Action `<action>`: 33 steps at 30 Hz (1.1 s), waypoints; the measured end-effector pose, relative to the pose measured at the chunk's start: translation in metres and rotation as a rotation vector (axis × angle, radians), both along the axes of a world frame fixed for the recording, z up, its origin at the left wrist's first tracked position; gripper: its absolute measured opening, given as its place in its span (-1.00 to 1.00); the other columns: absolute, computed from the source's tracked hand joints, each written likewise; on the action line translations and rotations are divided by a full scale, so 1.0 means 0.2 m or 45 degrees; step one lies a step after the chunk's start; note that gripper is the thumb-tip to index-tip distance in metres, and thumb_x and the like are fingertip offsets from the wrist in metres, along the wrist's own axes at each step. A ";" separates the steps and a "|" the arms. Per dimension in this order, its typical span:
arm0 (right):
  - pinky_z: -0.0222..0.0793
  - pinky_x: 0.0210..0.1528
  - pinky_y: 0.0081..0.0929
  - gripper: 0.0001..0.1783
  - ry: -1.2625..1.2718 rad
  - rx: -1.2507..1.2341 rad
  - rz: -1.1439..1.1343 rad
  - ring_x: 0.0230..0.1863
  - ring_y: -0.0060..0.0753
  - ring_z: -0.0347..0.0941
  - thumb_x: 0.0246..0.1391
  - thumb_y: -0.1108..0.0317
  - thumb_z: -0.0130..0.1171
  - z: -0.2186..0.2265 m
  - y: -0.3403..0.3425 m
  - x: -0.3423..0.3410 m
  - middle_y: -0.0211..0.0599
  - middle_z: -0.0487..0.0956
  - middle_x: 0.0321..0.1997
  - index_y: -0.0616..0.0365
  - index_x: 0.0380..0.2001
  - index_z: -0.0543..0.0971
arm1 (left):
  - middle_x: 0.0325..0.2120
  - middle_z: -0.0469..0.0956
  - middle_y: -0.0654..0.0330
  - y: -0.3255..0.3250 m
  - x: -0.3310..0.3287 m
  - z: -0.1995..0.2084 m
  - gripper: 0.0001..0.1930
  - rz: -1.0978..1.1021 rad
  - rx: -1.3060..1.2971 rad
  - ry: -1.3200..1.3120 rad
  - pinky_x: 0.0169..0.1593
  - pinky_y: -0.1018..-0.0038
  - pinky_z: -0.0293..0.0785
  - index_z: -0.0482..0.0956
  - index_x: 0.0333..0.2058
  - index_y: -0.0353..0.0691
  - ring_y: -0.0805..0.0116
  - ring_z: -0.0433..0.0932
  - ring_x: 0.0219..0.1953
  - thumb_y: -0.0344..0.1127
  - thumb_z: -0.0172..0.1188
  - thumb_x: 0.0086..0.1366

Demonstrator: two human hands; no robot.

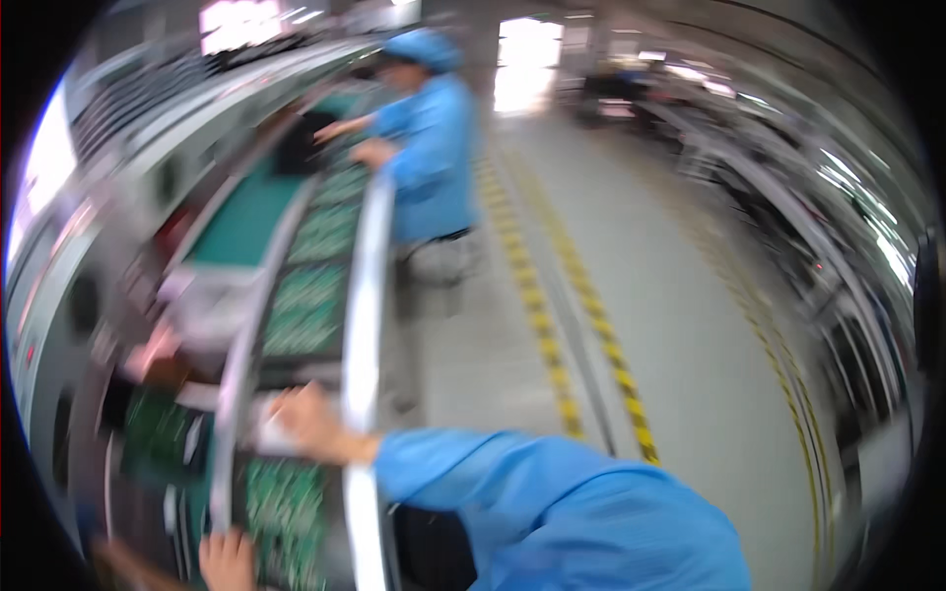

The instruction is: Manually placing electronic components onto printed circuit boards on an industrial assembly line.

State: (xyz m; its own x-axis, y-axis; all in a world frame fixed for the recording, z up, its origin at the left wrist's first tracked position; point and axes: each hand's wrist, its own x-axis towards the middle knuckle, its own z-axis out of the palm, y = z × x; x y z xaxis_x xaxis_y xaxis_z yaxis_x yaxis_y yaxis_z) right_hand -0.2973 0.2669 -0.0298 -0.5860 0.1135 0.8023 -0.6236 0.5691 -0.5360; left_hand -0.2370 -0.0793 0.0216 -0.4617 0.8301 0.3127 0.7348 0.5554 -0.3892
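My right hand, in a blue sleeve, reaches across the near rail over the conveyor line. Its fingers are curled at a pale, whitish patch between two board groups; blur hides what they hold, if anything. Near the lower edge my left hand rests by the inner rail, its fingers side by side and partly cut off by the frame. Between my hands lies a panel of green circuit boards in a dark carrier. Farther up the line sits another panel of green boards.
A co-worker in blue cap and coat sits farther along, hands over the line. At left are another person's blurred hand, a dark green board and a green belt. Yellow-black floor tape runs along the aisle.
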 end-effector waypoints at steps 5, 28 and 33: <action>0.39 -0.33 -0.16 -0.78 -0.170 0.245 0.212 -0.46 -0.17 0.50 0.00 0.46 0.24 0.09 0.03 0.09 -0.27 0.62 -0.44 0.04 -0.24 0.69 | -0.27 0.49 0.35 0.10 0.26 0.31 -0.82 0.026 -0.123 -0.166 -0.16 0.39 0.39 0.57 -0.30 -0.03 0.36 0.47 -0.14 -0.27 0.17 0.06; 0.53 -0.12 -0.22 -0.74 0.203 0.845 1.061 -0.20 -0.08 0.57 0.04 0.43 0.35 0.27 -1.45 -0.43 -0.26 0.54 -0.23 0.17 -0.16 0.65 | -0.30 0.56 0.33 -0.46 -0.11 -0.09 -0.73 1.062 0.747 0.410 -0.11 0.34 0.55 0.70 -0.16 -0.08 0.30 0.54 -0.13 -0.31 0.36 0.11; 0.55 -0.23 -0.47 -0.72 -0.042 0.548 1.174 -0.24 -0.35 0.60 0.02 0.57 0.36 0.52 -1.17 -0.33 -0.28 0.60 -0.15 0.21 -0.15 0.67 | -0.28 0.58 0.33 -0.46 -0.08 -0.09 -0.73 1.127 0.797 0.394 -0.11 0.32 0.58 0.70 -0.15 -0.04 0.30 0.58 -0.11 -0.34 0.40 0.12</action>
